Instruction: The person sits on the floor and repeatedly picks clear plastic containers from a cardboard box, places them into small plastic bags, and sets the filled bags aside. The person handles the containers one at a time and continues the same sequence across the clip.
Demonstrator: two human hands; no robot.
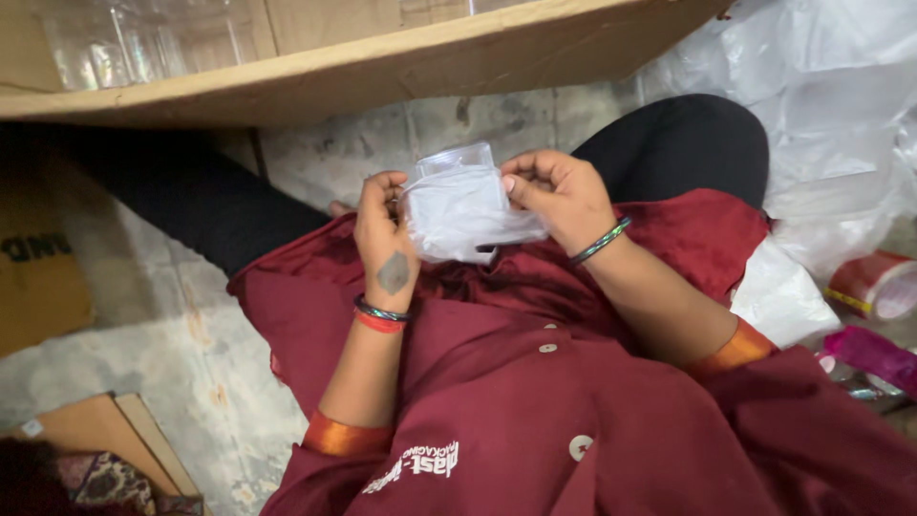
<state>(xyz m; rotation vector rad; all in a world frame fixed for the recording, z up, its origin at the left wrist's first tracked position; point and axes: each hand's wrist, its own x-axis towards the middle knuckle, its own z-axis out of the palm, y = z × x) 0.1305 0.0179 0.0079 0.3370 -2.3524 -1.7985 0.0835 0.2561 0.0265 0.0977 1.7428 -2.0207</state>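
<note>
the clear plastic container (457, 158), half wrapped in a thin plastic bag (465, 218), sits between the two hands above the lap, its long side running across from one hand to the other. the left hand (386, 234) pinches the bag's left edge and the right hand (561, 195) pinches its right edge, both equally near, fingers closed on the film.

a cardboard box (382, 67) overhangs just beyond the hands. plastic bags (831, 115) crowd the right. bare floor (181, 334) lies open left.
</note>
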